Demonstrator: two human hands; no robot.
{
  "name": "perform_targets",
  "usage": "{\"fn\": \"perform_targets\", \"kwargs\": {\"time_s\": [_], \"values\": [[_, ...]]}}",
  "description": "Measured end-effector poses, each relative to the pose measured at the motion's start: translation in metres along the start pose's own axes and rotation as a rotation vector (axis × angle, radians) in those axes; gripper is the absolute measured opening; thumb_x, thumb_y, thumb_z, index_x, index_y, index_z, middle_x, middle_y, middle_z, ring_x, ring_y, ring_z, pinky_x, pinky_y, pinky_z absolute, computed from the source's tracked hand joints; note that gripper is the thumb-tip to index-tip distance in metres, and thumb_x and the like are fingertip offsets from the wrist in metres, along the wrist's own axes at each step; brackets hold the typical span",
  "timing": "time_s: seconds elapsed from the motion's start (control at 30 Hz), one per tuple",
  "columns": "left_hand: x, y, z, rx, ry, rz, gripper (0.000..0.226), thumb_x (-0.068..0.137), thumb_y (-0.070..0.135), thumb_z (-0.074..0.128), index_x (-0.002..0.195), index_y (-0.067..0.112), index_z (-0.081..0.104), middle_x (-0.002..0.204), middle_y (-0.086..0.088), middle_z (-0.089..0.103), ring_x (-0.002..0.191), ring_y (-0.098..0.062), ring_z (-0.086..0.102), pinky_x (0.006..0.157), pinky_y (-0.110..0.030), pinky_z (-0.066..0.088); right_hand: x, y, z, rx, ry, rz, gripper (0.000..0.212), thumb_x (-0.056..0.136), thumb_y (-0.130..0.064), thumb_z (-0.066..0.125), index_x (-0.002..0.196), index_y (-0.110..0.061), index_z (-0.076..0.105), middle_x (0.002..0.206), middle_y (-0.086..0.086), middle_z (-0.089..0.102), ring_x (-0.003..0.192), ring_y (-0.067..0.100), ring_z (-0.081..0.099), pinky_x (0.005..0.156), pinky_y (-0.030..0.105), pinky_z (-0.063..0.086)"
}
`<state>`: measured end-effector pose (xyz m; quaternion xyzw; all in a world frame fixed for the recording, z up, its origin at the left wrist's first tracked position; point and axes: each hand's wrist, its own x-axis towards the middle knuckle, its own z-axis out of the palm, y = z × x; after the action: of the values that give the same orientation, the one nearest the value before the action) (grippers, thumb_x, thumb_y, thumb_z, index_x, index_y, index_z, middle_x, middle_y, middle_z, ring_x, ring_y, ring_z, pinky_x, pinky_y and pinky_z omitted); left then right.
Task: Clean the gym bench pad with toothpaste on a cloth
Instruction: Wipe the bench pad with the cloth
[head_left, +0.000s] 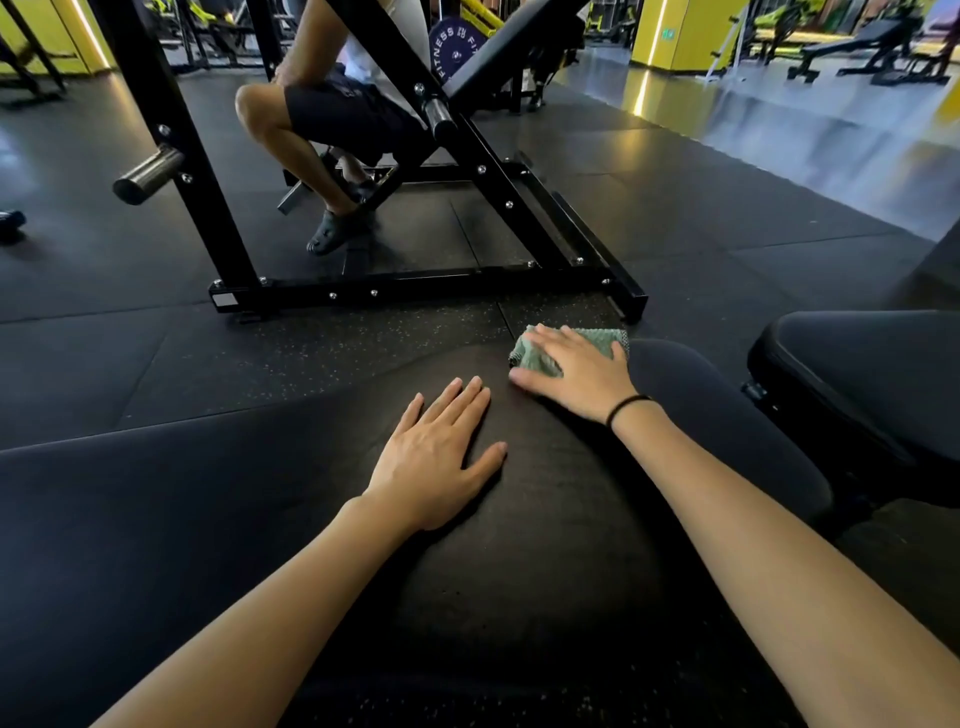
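Both hands lie flat, fingers straight: left hand (436, 457) on the black matte bench pad (519, 571), right hand (571, 371) pressing a folded green cloth (535, 353) at its far edge.

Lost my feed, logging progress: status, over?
Left hand flat on bench pad, bracing. Right hand presses green cloth at pad's far edge. Nothing blocks the cloth.

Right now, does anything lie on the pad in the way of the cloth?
Only the left hand, flat on the pad, just left of and nearer than the cloth under the right hand.
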<state>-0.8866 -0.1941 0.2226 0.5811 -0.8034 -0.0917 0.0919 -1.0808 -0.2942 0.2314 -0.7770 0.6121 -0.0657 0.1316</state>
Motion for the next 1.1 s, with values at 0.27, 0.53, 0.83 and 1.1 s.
{"fn": "perform_targets", "kwargs": {"time_s": [0.27, 0.53, 0.83, 1.1], "values": [[-0.002, 0.000, -0.001, -0.010, 0.001, 0.000, 0.065, 0.097, 0.055, 0.026, 0.152, 0.028, 0.005, 0.159, 0.014, -0.002, 0.144, -0.002, -0.009, 0.118, -0.031, -0.007, -0.073, 0.018, -0.002, 0.237, 0.103, -0.175, 0.045, 0.099, -0.016, 0.046, 0.142, -0.027, 0.040, 0.151, -0.010, 0.033, 0.145, 0.009, 0.017, 0.120, 0.038, 0.011], [-0.002, 0.001, 0.000, -0.019, -0.015, 0.003, 0.065, 0.097, 0.053, 0.027, 0.152, 0.025, 0.006, 0.159, 0.013, -0.002, 0.145, -0.005, -0.009, 0.119, -0.036, -0.006, -0.241, 0.017, 0.001, 0.237, -0.025, -0.210, 0.042, 0.096, -0.039, 0.046, 0.134, -0.052, 0.033, 0.143, -0.043, 0.023, 0.139, -0.015, 0.007, 0.117, 0.020, 0.004], [0.017, 0.038, -0.004, -0.066, -0.034, 0.152, 0.057, 0.100, 0.042, 0.028, 0.152, 0.027, 0.009, 0.159, 0.013, -0.002, 0.145, -0.005, -0.010, 0.117, -0.042, -0.009, -0.112, 0.028, 0.001, -0.056, -0.015, 0.112, 0.049, 0.101, -0.045, 0.019, 0.148, -0.046, 0.004, 0.155, -0.026, -0.006, 0.144, 0.003, -0.011, 0.115, 0.053, -0.005], [0.026, 0.055, 0.018, -0.001, -0.068, 0.214, 0.058, 0.100, 0.048, 0.020, 0.152, 0.030, 0.003, 0.158, 0.014, -0.004, 0.144, -0.004, -0.011, 0.119, -0.039, -0.009, -0.009, 0.066, -0.022, -0.008, 0.025, 0.306, 0.049, 0.103, -0.039, 0.021, 0.151, -0.032, 0.013, 0.160, -0.010, 0.004, 0.147, 0.013, 0.000, 0.114, 0.060, 0.000]]}}
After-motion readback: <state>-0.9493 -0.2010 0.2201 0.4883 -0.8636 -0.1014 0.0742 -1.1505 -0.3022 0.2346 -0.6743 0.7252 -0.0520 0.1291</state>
